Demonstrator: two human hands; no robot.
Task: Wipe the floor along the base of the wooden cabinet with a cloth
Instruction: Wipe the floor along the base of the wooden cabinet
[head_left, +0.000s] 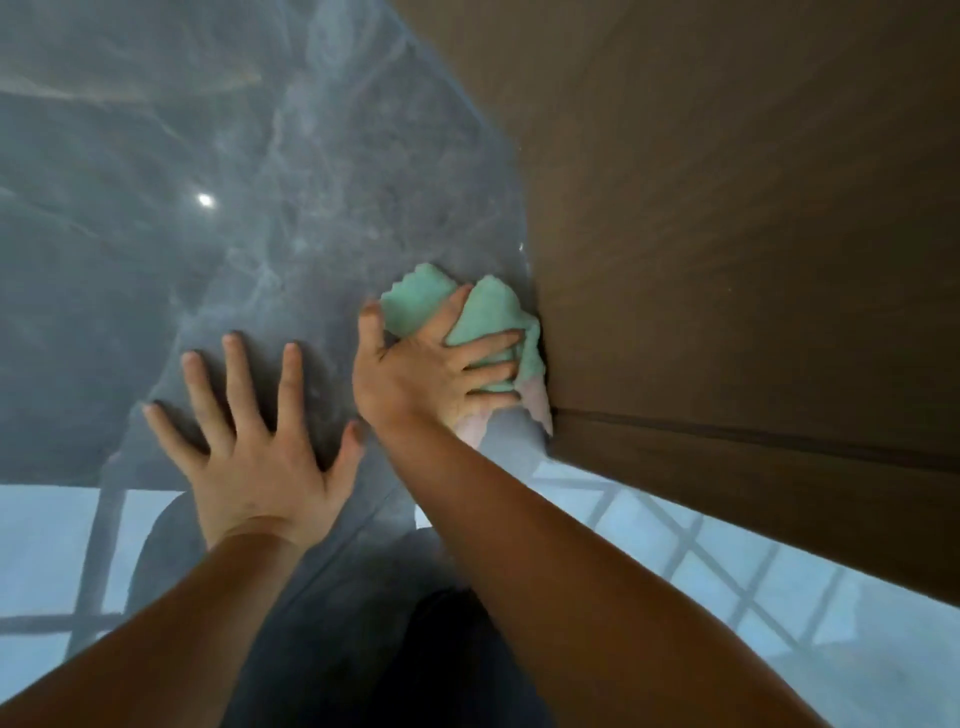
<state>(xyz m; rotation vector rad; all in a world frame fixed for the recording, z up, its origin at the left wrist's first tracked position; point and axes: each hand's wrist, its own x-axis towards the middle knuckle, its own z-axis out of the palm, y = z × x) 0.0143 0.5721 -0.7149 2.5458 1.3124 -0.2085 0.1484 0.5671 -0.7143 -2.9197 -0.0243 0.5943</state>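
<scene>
Nearest the camera, two bare forearms reach forward and down over a glossy dark floor (156, 234) that mirrors a bright window grid along the lower edge. The left hand (249, 447) lies flat on the floor with its fingers spread wide, palm down, holding nothing. Just beyond and to its right, the right hand (431, 364) presses down on a cloth (491, 317), fingers splayed over it and bunching it under the palm. The cloth is mint green with a pale pink part showing at its near end. It is crumpled, with its long axis running roughly along the foot of the cabinet (727, 234), green end pointing away from the person and pink end toward them. Its right edge touches the wooden cabinet where the cabinet meets the floor. Farther off, the brown cabinet face fills the right side, and a small bright light spot glints on the floor to the left.
</scene>
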